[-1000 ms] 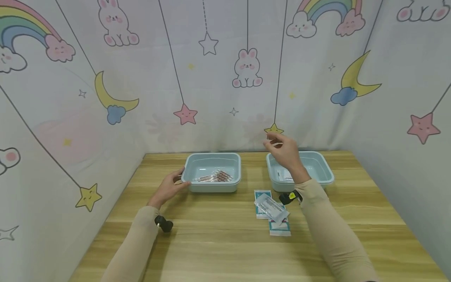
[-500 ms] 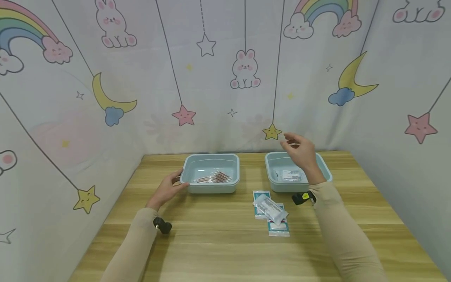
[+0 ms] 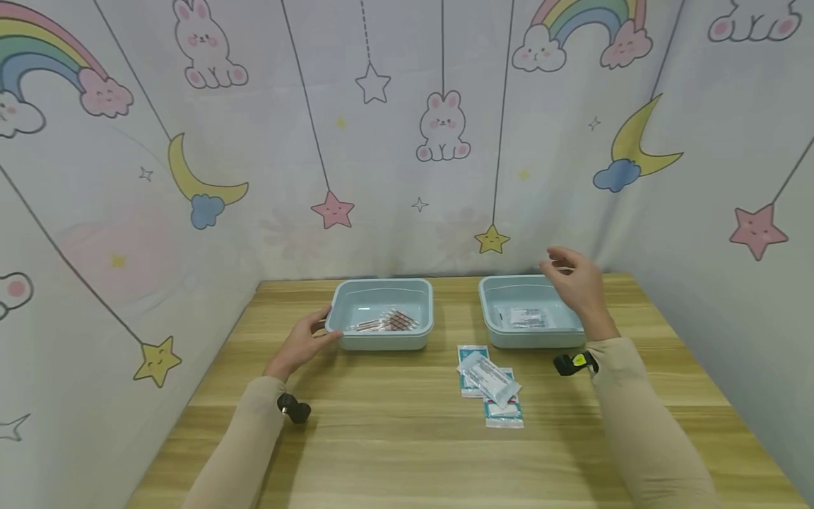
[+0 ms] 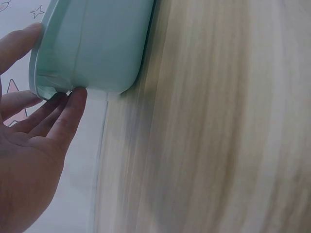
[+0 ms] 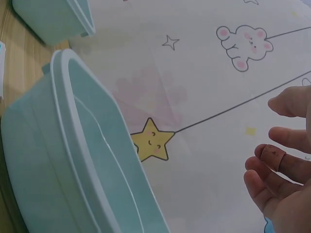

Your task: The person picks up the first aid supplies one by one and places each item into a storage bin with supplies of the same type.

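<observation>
My left hand (image 3: 304,344) holds the left end of a pale blue plastic basin (image 3: 385,341); its thumb is at the front rim and its fingers touch the end wall, as the left wrist view of the basin (image 4: 102,43) confirms. Several slim reddish-brown swabs (image 3: 400,319) with clear ends lie inside. Above the right side of a second pale blue basin (image 3: 534,340), my right hand (image 3: 580,286) hovers with loosely bent fingers and nothing in them. A clear packet with printed label (image 3: 528,318) lies in that basin. In the right wrist view the hand (image 5: 286,170) is apart from the rim.
In front of the right basin, a whitish printed packet (image 3: 488,377) overlaps teal-and-white packets (image 3: 504,418) on the wooden table (image 3: 381,438). A patterned curtain (image 3: 394,162) stands close behind both basins and along the sides.
My right hand has moved right across the second basin, uncovering the packet inside it. The left hand stays at its basin.
</observation>
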The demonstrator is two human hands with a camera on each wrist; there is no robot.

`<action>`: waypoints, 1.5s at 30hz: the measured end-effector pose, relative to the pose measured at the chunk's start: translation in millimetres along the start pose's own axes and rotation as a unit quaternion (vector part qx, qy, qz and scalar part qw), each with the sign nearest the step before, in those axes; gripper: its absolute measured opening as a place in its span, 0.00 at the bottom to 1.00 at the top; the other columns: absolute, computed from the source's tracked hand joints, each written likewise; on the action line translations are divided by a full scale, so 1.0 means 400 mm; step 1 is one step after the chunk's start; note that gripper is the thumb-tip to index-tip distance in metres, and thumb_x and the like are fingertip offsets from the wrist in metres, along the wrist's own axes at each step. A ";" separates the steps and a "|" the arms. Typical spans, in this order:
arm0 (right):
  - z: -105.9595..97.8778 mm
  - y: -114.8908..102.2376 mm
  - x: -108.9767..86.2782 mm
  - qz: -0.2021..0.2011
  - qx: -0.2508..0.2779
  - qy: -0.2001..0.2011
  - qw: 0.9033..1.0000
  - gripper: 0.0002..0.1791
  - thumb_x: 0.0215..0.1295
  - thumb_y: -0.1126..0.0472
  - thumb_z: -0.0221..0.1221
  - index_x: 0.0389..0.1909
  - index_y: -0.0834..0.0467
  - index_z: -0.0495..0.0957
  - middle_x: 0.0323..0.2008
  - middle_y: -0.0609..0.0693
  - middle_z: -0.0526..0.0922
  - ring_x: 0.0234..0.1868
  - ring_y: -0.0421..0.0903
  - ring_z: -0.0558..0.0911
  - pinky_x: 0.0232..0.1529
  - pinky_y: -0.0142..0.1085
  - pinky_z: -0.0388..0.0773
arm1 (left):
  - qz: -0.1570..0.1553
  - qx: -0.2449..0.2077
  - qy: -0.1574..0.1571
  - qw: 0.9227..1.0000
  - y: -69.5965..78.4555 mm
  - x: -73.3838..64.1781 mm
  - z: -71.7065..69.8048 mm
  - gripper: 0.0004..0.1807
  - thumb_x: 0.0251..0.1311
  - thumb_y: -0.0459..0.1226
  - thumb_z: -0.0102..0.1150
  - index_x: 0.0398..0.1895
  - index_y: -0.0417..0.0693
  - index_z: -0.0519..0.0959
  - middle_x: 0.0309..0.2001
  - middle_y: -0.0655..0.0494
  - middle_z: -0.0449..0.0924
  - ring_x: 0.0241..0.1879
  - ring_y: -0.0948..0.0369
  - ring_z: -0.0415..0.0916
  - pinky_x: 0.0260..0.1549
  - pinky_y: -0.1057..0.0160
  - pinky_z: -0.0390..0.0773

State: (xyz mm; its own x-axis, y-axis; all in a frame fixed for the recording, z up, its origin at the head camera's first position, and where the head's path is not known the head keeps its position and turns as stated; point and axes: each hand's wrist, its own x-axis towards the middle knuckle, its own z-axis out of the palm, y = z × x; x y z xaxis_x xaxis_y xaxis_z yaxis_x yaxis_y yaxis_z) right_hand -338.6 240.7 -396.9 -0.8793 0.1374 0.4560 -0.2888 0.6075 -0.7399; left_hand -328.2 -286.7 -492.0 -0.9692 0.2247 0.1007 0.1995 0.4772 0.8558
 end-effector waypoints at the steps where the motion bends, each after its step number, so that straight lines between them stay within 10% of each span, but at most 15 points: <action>1: -0.006 0.008 -0.002 0.003 -0.002 0.001 1.000 0.25 0.68 0.50 0.58 0.60 0.62 0.76 0.57 0.60 0.79 0.53 0.55 0.79 0.56 0.50 0.76 | 0.000 0.001 0.001 1.000 0.000 0.000 0.000 0.42 0.63 0.40 0.64 0.75 0.37 0.54 0.72 0.36 0.59 0.67 0.40 0.65 0.59 0.47 0.73; 12: -0.054 0.068 -0.015 0.040 -0.016 0.006 0.999 0.26 0.68 0.50 0.58 0.60 0.62 0.76 0.58 0.60 0.79 0.53 0.53 0.78 0.50 0.30 0.73 | 0.002 0.000 -0.008 1.000 0.072 -0.024 -0.001 0.40 0.64 0.35 0.61 0.74 0.30 0.52 0.71 0.29 0.55 0.66 0.35 0.62 0.60 0.42 0.70; 18: -0.071 0.106 -0.025 0.051 -0.020 0.014 0.998 0.26 0.68 0.50 0.58 0.60 0.62 0.76 0.56 0.60 0.80 0.50 0.49 0.77 0.44 0.19 0.69 | -0.002 -0.004 0.002 1.000 0.023 -0.005 0.000 0.41 0.64 0.38 0.62 0.75 0.35 0.53 0.72 0.33 0.57 0.67 0.38 0.63 0.61 0.44 0.71; 27: -0.090 0.172 -0.039 0.070 -0.036 0.004 0.997 0.27 0.68 0.52 0.58 0.60 0.66 0.74 0.58 0.65 0.77 0.56 0.61 0.77 0.56 0.48 0.76 | -0.001 0.002 0.000 1.000 0.009 0.000 0.001 0.41 0.64 0.38 0.62 0.75 0.36 0.53 0.72 0.34 0.57 0.67 0.38 0.63 0.61 0.44 0.70; 32: -0.091 0.203 -0.051 0.082 -0.044 0.002 0.996 0.26 0.69 0.53 0.58 0.61 0.66 0.74 0.59 0.65 0.76 0.58 0.62 0.75 0.59 0.54 0.73 | 0.005 0.001 -0.009 1.000 0.060 -0.022 -0.002 0.41 0.64 0.37 0.62 0.73 0.30 0.52 0.71 0.29 0.56 0.67 0.34 0.61 0.61 0.41 0.69; 41: -0.088 0.244 -0.077 0.101 -0.030 -0.013 0.994 0.26 0.68 0.55 0.58 0.63 0.64 0.72 0.62 0.64 0.74 0.62 0.61 0.73 0.60 0.53 0.73 | 0.005 0.003 -0.011 1.000 0.102 -0.045 -0.001 0.40 0.64 0.36 0.61 0.73 0.29 0.53 0.70 0.29 0.57 0.66 0.35 0.62 0.62 0.40 0.68; 45: -0.090 0.262 -0.085 0.120 -0.032 -0.020 0.992 0.28 0.68 0.53 0.57 0.65 0.62 0.72 0.62 0.64 0.75 0.61 0.61 0.74 0.50 0.34 0.80 | 0.001 0.002 -0.010 1.000 0.093 -0.038 -0.001 0.40 0.64 0.36 0.62 0.73 0.29 0.53 0.70 0.29 0.57 0.66 0.35 0.62 0.61 0.41 0.69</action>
State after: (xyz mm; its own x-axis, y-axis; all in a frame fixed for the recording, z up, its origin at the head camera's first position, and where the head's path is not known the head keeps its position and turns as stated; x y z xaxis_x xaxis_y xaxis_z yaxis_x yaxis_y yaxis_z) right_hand -325.3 327.7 -472.2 -0.9348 0.2535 0.2486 -0.0450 0.6099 -0.7912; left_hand -306.2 -272.6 -461.6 -0.9658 0.2421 0.0927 0.2024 0.4807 0.8532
